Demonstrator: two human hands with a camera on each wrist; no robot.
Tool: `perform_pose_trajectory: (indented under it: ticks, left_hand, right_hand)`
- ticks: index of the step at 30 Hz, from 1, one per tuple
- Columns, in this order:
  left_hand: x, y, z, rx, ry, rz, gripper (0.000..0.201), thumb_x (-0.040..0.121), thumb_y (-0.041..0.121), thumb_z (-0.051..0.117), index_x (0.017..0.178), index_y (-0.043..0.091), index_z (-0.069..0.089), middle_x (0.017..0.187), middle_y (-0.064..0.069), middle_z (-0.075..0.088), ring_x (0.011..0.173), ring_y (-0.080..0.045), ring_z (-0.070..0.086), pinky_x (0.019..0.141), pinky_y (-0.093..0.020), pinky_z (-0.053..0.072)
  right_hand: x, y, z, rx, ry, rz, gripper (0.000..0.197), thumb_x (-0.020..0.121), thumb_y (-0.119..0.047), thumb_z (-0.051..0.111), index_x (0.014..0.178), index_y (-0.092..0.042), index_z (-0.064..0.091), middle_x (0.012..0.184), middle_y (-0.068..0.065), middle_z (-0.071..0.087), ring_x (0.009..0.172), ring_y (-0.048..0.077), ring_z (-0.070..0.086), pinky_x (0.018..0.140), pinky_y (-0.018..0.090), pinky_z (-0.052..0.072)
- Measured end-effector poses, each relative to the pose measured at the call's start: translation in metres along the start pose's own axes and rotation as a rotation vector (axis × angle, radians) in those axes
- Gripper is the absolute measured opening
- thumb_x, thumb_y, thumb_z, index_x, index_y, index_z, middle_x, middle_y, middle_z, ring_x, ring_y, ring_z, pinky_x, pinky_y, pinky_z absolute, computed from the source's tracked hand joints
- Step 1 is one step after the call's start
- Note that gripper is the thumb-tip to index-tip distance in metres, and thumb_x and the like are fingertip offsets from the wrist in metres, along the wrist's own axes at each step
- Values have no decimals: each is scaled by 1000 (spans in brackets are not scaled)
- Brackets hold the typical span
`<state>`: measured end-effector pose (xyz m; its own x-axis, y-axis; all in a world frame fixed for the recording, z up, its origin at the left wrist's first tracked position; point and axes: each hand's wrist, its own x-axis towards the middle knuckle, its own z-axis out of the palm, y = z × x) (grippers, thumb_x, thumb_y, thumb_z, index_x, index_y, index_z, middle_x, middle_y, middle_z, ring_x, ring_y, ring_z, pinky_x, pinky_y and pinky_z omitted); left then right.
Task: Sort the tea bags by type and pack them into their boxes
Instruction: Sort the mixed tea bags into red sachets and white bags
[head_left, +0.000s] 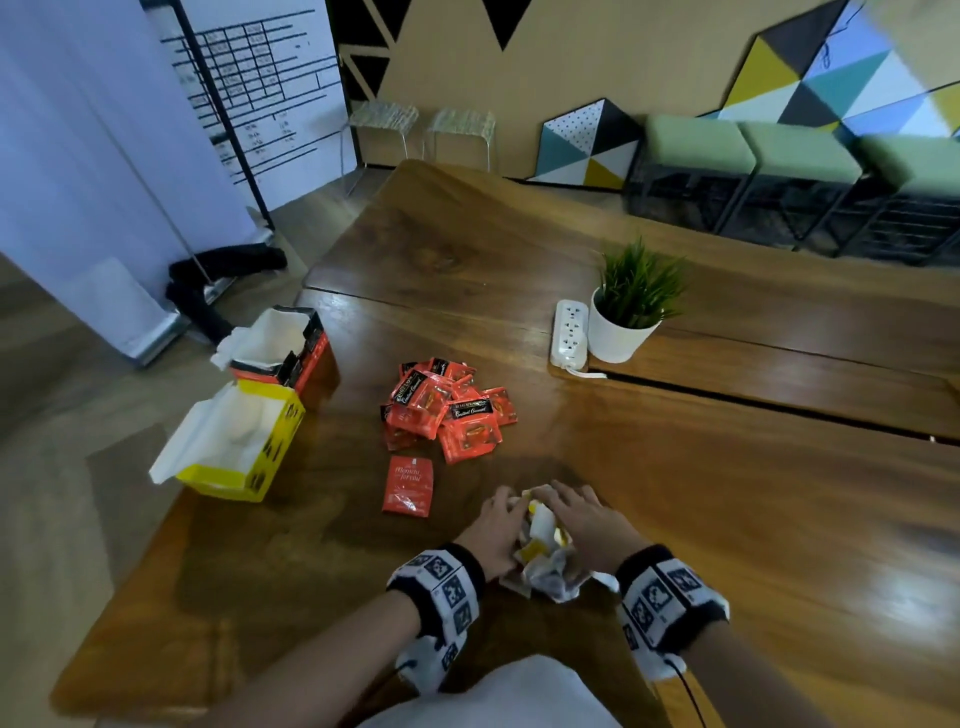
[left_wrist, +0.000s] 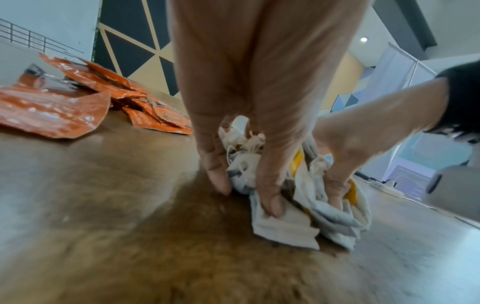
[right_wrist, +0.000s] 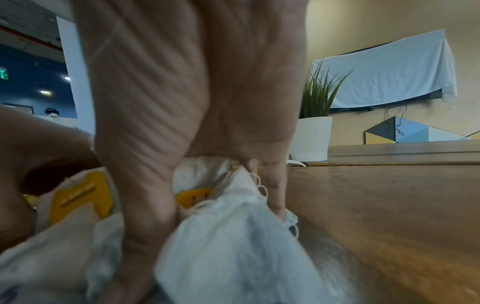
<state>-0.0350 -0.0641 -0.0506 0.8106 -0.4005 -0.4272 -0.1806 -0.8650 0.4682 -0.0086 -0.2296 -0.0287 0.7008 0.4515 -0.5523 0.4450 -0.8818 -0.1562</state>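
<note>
A heap of white tea bags (head_left: 543, 566) with yellow tags lies on the wooden table (head_left: 727, 519) right in front of me. My left hand (head_left: 506, 506) grips the heap from the left, while my right hand (head_left: 563, 501) grips it from the right. In the left wrist view the left thumb (left_wrist: 270, 203) presses on a bag (left_wrist: 285, 226), with the right hand's fingers (left_wrist: 335, 193) dug into the heap. The right wrist view shows bags (right_wrist: 233, 257) between thumb and fingers. Orange packets (head_left: 447, 410) are piled further back; one orange packet (head_left: 409, 486) lies apart. An open yellow box (head_left: 234, 447) and an open orange box (head_left: 283, 348) stand at the left edge.
A potted plant (head_left: 626, 312) and a white power strip (head_left: 570, 332) stand at the back right, beside a slot in the table. The table's left edge runs just beyond the boxes. Stools and wall panels are behind the table.
</note>
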Motion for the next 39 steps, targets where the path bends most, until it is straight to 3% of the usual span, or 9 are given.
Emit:
perform_pose_trajectory:
  ticks: [5, 11, 18, 25, 28, 31, 34, 36, 39]
  left_hand:
    - [-10, -1, 2, -33, 17, 21, 69, 85, 14, 60, 143, 11, 24, 137, -14, 24, 126, -34, 35, 108, -38, 34]
    - [-19, -11, -15, -200, -39, 77, 72, 87, 10, 57, 147, 16, 18, 145, -12, 21, 134, -29, 32, 110, -29, 27]
    - [-28, -26, -24, -181, -39, 28, 79, 87, 12, 60, 149, 19, 12, 155, -8, 12, 142, -24, 20, 115, -31, 22]
    - [-46, -18, -32, -173, 100, 66, 52, 90, 8, 55, 139, 16, 40, 142, -8, 39, 127, -19, 44, 106, -28, 35]
    - [-48, -7, -31, -253, 116, 84, 51, 90, 18, 58, 138, 19, 42, 136, -7, 42, 123, -17, 46, 102, -30, 39]
    - [-42, 2, -26, -177, 44, 76, 60, 89, 21, 60, 143, 24, 34, 139, -6, 36, 127, -20, 40, 105, -28, 32]
    - [-35, 3, -20, -56, 38, 43, 52, 90, 12, 55, 139, 19, 39, 134, -11, 39, 125, -25, 42, 105, -34, 36]
    - [-34, 2, -21, -89, 135, 29, 36, 90, 6, 51, 126, 14, 52, 125, -11, 45, 116, -26, 50, 99, -38, 41]
    - [-32, -4, -25, -136, 233, 9, 20, 90, 4, 51, 106, 10, 62, 116, -10, 51, 108, -24, 54, 94, -36, 44]
  right_hand:
    - [-15, -4, 7, 52, 68, -22, 100, 72, -20, 77, 146, -28, 11, 153, 4, 16, 138, 29, 19, 108, 44, 34]
    - [-30, 10, 7, 440, 122, 3, 83, 84, -18, 67, 147, -21, 14, 152, 6, 17, 140, 27, 19, 110, 37, 27]
    - [-41, 25, 24, 623, 350, 59, 49, 80, -13, 69, 126, -18, 50, 129, 7, 46, 116, 23, 48, 79, 20, 42]
    - [-49, 20, 31, 683, 432, 204, 41, 85, -42, 62, 117, -17, 53, 111, 5, 52, 90, 22, 55, 79, 36, 45]
    - [-49, 10, 32, 493, 235, 123, 55, 86, -32, 61, 134, -22, 39, 123, 6, 43, 114, 27, 48, 92, 40, 43]
    - [-45, 0, 31, 447, 225, 101, 64, 83, -19, 64, 139, -21, 34, 130, 10, 40, 122, 28, 39, 96, 37, 37]
    - [-41, -4, 28, 430, 305, 91, 49, 84, -13, 64, 129, -14, 45, 128, 11, 44, 115, 31, 48, 85, 31, 38]
    - [-40, -5, 25, 427, 360, 86, 36, 83, -11, 65, 116, -11, 52, 110, 7, 48, 103, 29, 53, 72, 22, 32]
    - [-39, -8, 19, 530, 459, 60, 19, 77, -7, 68, 91, -15, 58, 87, -3, 47, 86, 25, 57, 66, 23, 32]
